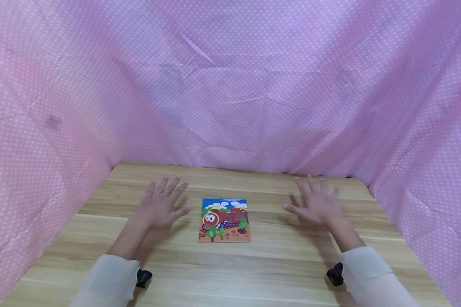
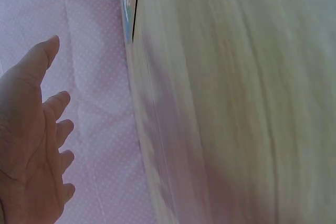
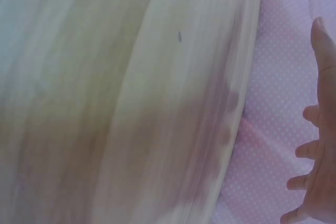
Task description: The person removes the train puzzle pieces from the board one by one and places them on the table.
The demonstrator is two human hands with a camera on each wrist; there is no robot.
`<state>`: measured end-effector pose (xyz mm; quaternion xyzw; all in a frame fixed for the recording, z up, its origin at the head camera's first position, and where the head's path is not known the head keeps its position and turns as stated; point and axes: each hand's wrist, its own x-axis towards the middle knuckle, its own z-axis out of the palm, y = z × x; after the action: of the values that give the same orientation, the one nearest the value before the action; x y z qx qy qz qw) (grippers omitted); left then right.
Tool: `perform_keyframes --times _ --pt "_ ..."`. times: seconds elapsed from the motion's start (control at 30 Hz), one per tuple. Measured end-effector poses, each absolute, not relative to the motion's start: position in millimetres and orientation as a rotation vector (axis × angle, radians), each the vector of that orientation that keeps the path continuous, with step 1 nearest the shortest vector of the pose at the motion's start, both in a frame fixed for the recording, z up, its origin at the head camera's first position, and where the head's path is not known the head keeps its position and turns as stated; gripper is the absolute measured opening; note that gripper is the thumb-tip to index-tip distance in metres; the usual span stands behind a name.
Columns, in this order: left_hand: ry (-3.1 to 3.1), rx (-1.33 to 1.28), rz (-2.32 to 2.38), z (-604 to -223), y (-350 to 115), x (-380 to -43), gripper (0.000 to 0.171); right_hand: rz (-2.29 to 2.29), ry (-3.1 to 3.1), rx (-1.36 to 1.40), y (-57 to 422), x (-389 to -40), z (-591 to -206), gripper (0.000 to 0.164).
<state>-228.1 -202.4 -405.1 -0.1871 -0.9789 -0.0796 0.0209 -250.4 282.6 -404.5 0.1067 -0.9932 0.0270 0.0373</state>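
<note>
A square picture puzzle board [image 1: 224, 220] with a red cartoon train, green trees and a blue sky lies flat near the middle of the wooden table. To its left, my left hand [image 1: 162, 207] hovers with fingers spread, holding nothing. My right hand [image 1: 318, 205] is spread the same way on the other side, farther from the board and also holding nothing. In the left wrist view, the edge of the puzzle board [image 2: 129, 3] shows at the top, apart from my left hand [image 2: 34, 140]. Only table and cloth appear beside my right hand [image 3: 321, 145] in the right wrist view.
The wood-grain table [image 1: 230, 273] reaches back to a pink cloth with white dots [image 1: 230, 106], which hangs behind it and along both sides. Black wrist mounts [image 1: 144, 278] show at the light sleeves [image 1: 103, 279].
</note>
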Motion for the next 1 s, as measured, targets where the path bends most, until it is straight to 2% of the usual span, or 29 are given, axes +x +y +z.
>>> perform_keyframes --times 0.27,0.53,0.8,1.0 --pt "-3.058 -0.686 -0.261 -410 -185 -243 0.08 0.085 -3.038 0.39 258 -260 -411 0.109" --pt "-3.089 -0.833 -0.25 -419 -164 -258 0.083 0.06 -2.993 0.543 222 -268 -411 0.093" --pt "-3.168 -0.955 -0.24 -425 -140 -269 0.088 0.058 -3.046 0.671 186 -270 -412 0.084" --pt "-3.101 -1.143 -0.222 -433 -129 -276 0.09 0.102 -3.113 0.716 162 -273 -413 0.075"
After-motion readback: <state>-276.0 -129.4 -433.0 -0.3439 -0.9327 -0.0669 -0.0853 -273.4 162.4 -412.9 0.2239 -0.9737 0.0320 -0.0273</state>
